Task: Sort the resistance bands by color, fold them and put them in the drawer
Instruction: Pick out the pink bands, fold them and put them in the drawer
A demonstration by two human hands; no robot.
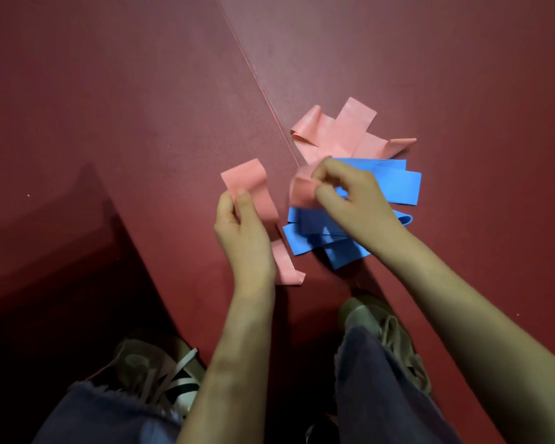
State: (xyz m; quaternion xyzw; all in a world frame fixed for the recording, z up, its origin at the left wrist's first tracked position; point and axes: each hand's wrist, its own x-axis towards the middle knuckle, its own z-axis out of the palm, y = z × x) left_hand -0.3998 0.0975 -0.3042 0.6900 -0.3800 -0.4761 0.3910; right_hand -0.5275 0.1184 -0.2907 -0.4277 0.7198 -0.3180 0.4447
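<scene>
Pink resistance bands [257, 193], judged light and limp, are pinched at their folds by left hand [241, 230] and right hand [353, 200].

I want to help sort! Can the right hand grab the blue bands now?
Probably not at once. The right hand is right over the blue bands with nothing between, but its fingers pinch a pink band, so it would have to let go first.

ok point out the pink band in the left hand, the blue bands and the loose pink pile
pink band [244, 179]: head view, raised top flap
blue bands [398, 187]: head view, right end of the top strip
pink pile [354, 118]: head view, the tall upper strip
</scene>
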